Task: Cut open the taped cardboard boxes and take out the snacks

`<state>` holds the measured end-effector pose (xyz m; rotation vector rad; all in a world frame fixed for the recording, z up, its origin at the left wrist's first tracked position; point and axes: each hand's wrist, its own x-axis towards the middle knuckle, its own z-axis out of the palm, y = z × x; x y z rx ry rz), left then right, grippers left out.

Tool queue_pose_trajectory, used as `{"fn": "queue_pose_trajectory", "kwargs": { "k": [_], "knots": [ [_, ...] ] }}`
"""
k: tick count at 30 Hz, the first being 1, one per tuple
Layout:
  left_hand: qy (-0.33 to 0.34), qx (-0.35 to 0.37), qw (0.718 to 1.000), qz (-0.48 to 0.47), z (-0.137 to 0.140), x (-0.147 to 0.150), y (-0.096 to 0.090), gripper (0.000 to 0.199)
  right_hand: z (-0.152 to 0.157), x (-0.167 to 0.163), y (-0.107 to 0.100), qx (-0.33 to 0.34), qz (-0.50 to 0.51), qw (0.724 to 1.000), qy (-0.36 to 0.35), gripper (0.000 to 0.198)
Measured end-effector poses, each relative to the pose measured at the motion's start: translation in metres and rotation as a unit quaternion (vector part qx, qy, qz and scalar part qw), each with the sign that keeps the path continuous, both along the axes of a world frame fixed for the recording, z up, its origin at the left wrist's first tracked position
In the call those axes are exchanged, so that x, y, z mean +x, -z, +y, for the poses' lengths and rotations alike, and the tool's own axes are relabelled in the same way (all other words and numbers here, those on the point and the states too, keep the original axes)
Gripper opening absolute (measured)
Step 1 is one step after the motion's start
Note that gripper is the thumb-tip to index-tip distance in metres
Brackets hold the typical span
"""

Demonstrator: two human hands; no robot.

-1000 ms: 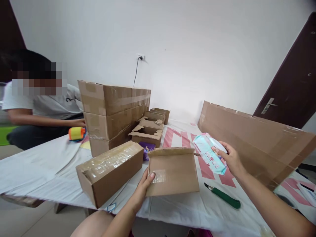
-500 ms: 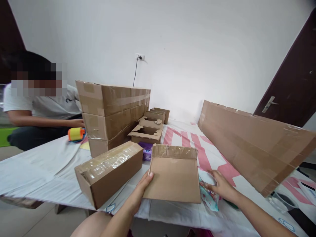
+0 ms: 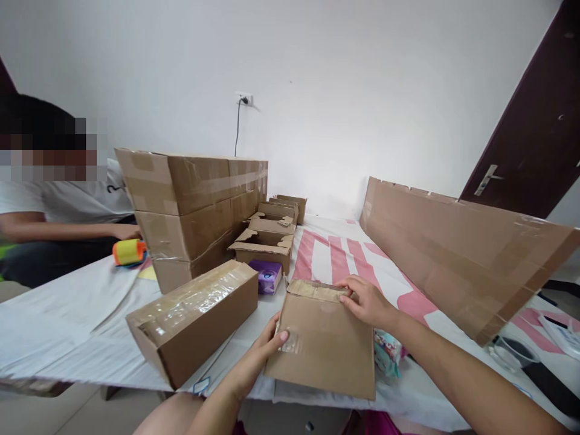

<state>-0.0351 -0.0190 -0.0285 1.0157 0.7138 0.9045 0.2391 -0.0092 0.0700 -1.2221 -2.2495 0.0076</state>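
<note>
A flat-looking cardboard box (image 3: 324, 344) with a taped flap along its far edge is at the near edge of the table. My left hand (image 3: 265, 350) grips its left side, thumb on top. My right hand (image 3: 365, 302) pinches the far right corner at the flap, fingers over the edge. Right of the box, partly hidden by it and my right forearm, lies a teal printed packet (image 3: 388, 351). Beyond the box's far left corner sits a purple packet (image 3: 266, 277). A long taped carton (image 3: 203, 314) lies to the left.
Stacked cartons (image 3: 199, 211) stand on the left, with several open boxes (image 3: 267, 238) in a row beside them. A large cardboard sheet (image 3: 457, 254) stands along the right. Another person (image 3: 67, 199) sits at the far left near a yellow-orange roll (image 3: 128, 252). A clear cup (image 3: 514, 353) is at right.
My right hand has left the teal packet and moved up and left onto the box's flap. The box has tilted and its near edge has come closer.
</note>
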Motion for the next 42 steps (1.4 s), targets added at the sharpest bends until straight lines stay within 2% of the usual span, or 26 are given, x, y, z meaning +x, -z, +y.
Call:
{"fn": "queue_pose_trajectory", "kwargs": {
  "k": [3,5,8,9,14,18,20,22,24,25,27,29,31,32,34,37,42],
  "knots": [
    [0.009,0.015,1.000,0.014,0.001,-0.002,0.001,0.086,0.004,0.003,-0.002,-0.041,-0.004,0.999,-0.018,0.025],
    [0.016,0.019,0.999,0.024,0.003,-0.003,0.002,0.087,0.001,0.005,-0.006,-0.081,-0.028,0.996,0.015,0.038],
    [0.027,0.030,0.999,0.036,0.004,-0.005,0.003,0.088,-0.005,0.006,-0.012,-0.188,-0.057,0.979,0.051,0.062],
    [0.031,0.035,0.998,0.038,0.004,-0.006,0.003,0.088,-0.006,0.006,-0.014,-0.201,-0.056,0.976,0.056,0.066],
    [0.028,0.055,0.997,0.055,-0.001,-0.007,-0.002,0.084,-0.009,0.000,-0.015,-0.151,-0.007,0.985,0.077,0.074],
    [0.019,0.084,0.993,0.077,-0.002,-0.006,-0.003,0.078,-0.011,-0.002,-0.014,-0.138,0.014,0.986,0.090,0.072],
    [-0.043,0.127,0.985,0.107,0.001,-0.006,-0.002,0.074,-0.011,-0.002,-0.013,-0.131,0.016,0.987,0.090,0.071],
    [-0.182,0.208,0.949,0.152,0.003,-0.007,-0.004,0.064,-0.011,-0.002,-0.012,-0.120,0.013,0.989,0.090,0.071],
    [-0.319,0.321,0.869,0.200,0.003,-0.007,-0.015,0.047,-0.013,-0.003,-0.012,-0.106,0.007,0.990,0.089,0.071],
    [-0.355,0.385,0.823,0.219,0.001,-0.006,-0.024,0.036,-0.014,-0.004,-0.012,-0.096,0.005,0.992,0.087,0.071],
    [-0.352,0.508,0.744,0.255,-0.002,-0.001,-0.047,0.021,-0.016,-0.005,-0.012,-0.077,0.001,0.994,0.081,0.071],
    [-0.301,0.593,0.682,0.303,-0.002,0.009,-0.072,0.022,-0.019,-0.007,-0.012,-0.065,-0.002,0.995,0.073,0.070],
    [-0.249,0.627,0.640,0.368,0.003,0.022,-0.093,0.030,-0.023,-0.009,-0.012,-0.055,-0.005,0.996,0.067,0.070],
    [-0.223,0.626,0.631,0.399,0.007,0.029,-0.102,0.032,-0.026,-0.010,-0.012,-0.048,-0.006,0.997,0.065,0.070],
    [-0.159,0.595,0.648,0.448,0.020,0.042,-0.113,0.031,-0.031,-0.010,-0.013,-0.034,-0.008,0.997,0.064,0.068],
    [-0.070,0.529,0.697,0.480,0.040,0.052,-0.121,0.022,-0.036,-0.008,-0.017,-0.018,-0.020,0.998,0.055,0.062],
    [-0.034,0.475,0.732,0.487,0.051,0.054,-0.128,0.021,-0.029,-0.010,-0.028,0.041,-0.029,0.998,0.040,0.022]
  ]
}}
